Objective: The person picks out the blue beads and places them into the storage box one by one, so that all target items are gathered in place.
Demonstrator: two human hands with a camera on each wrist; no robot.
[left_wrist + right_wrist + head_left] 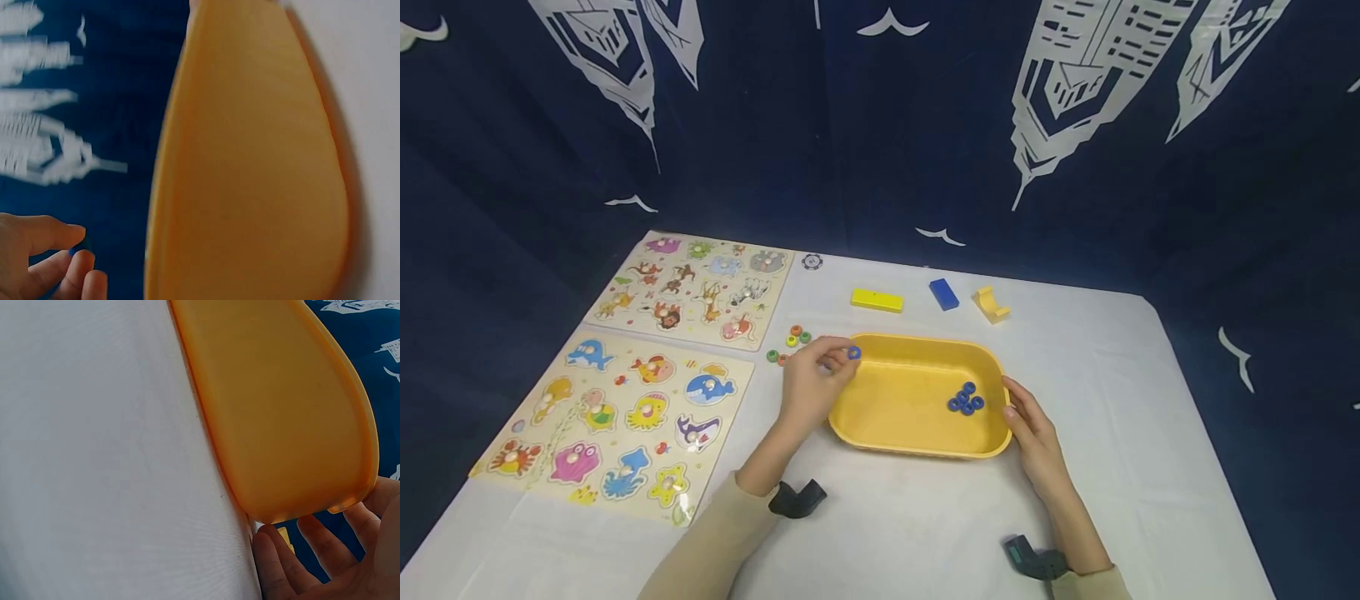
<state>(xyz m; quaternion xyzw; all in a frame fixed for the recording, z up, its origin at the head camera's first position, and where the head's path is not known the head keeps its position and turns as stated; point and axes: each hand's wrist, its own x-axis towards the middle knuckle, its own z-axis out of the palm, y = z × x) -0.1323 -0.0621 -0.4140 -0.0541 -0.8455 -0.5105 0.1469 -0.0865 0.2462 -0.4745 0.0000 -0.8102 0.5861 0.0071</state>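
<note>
A yellow plastic tray (895, 392) sits on the white table, with several small blue rings (966, 400) grouped in its right half. Over the tray's left rim, my left hand (814, 379) pinches one blue ring (854, 353) between thumb and fingertips. The left wrist view shows that pinched ring (80, 246) mostly covered by the fingers, beside the tray wall (250, 150). At the opposite end my right hand (1036, 437) holds the tray by its rim. Its fingers (322, 540) lie against the tray's outer end in the right wrist view.
Small green, yellow and orange rings (792, 341) lie left of the tray, partly behind my left hand. Two animal puzzle boards (625, 346) cover the left side. Along the back are a patterned round chip (812, 262), a yellow block (877, 301), a blue block (943, 294) and a curved yellow block (992, 306).
</note>
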